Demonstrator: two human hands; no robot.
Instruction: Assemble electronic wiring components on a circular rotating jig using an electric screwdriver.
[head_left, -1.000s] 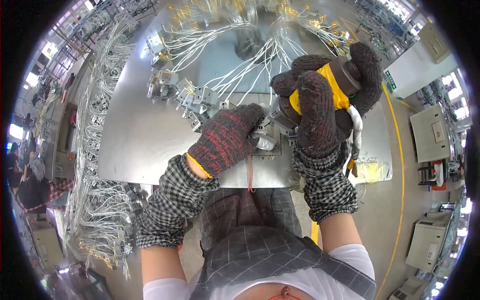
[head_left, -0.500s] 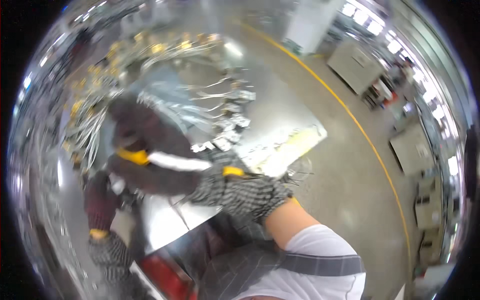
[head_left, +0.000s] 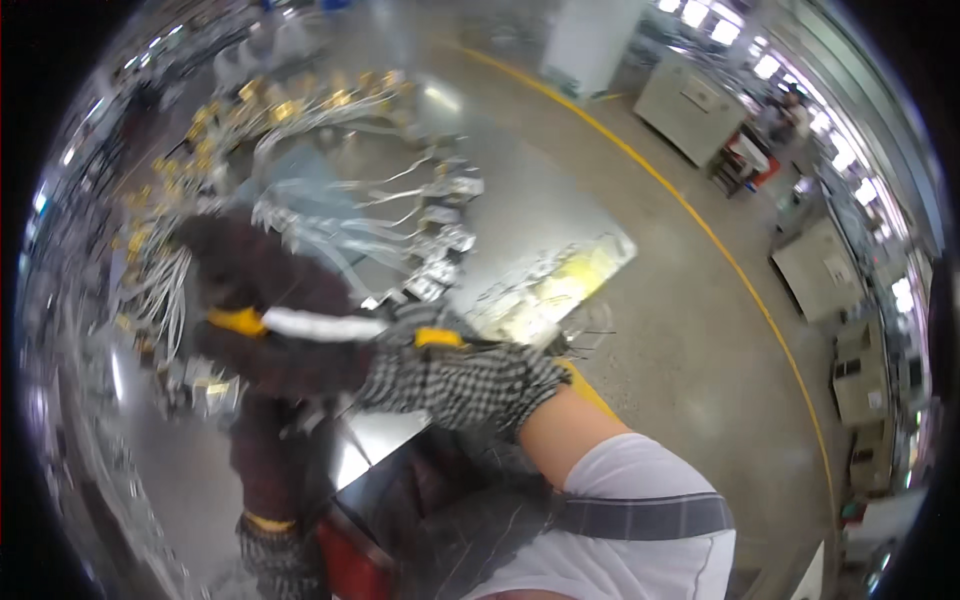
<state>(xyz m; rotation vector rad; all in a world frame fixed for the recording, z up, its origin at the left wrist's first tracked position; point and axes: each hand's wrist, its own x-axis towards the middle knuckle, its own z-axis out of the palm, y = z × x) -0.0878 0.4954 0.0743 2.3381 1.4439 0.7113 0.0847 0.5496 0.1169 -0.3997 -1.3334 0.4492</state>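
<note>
My right hand (head_left: 280, 330), in a dark maroon glove with a checkered oversleeve, is closed around a slim white-and-yellow tool (head_left: 325, 325) whose exact kind I cannot make out. Below it, my left hand (head_left: 285, 450) wears the same kind of glove. Its fingers are blurred and partly hidden by the right hand, so what they hold does not show. A small shiny metal piece (head_left: 214, 394) lies beside the left hand. Beyond both hands, thin white cables (head_left: 290, 125) with brass-coloured ends (head_left: 285, 108) and silver metal blocks (head_left: 440, 270) form a ring on the metal bench (head_left: 530, 190).
A yellowish sheet (head_left: 575, 280) lies at the bench's right corner. Something red (head_left: 350, 560) is close below my hands. Past the bench run a grey floor with a yellow line (head_left: 700, 225), a white pillar (head_left: 590, 45) and several grey cabinets (head_left: 690, 105). A person (head_left: 785, 115) is far off at right.
My left hand has moved right and down, in under the right hand, uncovering the small metal piece. The right hand still grips the white-and-yellow tool. The whole view has shifted slightly.
</note>
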